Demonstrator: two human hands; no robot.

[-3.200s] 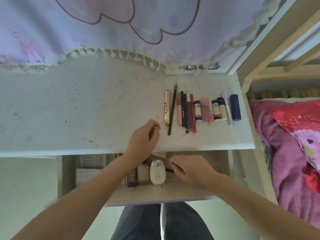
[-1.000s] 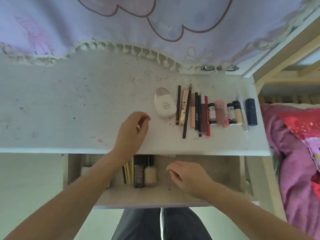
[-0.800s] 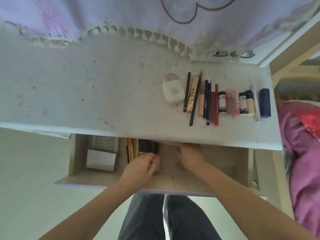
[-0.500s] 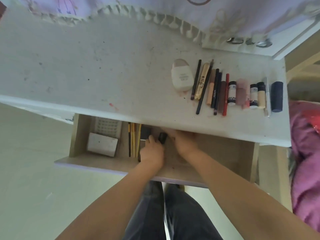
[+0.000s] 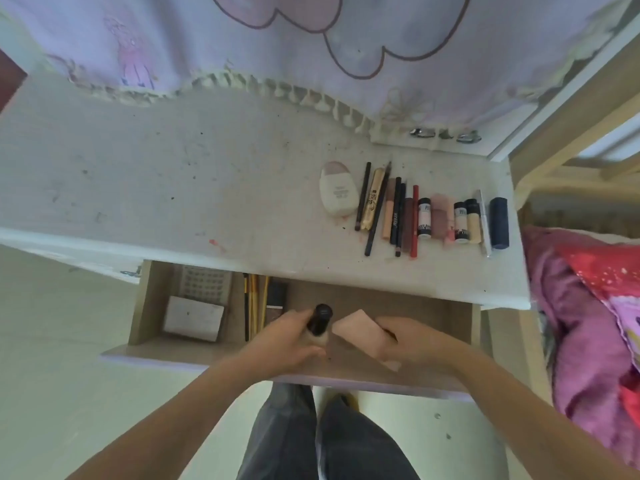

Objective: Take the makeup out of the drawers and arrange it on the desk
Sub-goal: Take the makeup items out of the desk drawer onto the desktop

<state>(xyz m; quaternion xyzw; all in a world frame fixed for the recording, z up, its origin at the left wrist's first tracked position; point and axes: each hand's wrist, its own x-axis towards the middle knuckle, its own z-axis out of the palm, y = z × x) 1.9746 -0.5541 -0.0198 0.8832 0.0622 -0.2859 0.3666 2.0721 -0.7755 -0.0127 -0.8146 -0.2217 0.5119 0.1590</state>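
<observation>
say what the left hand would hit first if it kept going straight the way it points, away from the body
Probably the dark compact lying in the drawer just ahead of the left hand, which grips a black-capped bottle. Beyond it comes the desk's front edge. Depth is unclear, so the hand might pass above the compact.

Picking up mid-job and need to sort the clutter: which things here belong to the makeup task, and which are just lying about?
Belongs to the job:
- black-capped bottle, held by left hand
- pink sponge, held by right hand
- drawer
- brushes in it
- makeup row on desk

Just lying about:
- curtain
- bedding
- white box
</observation>
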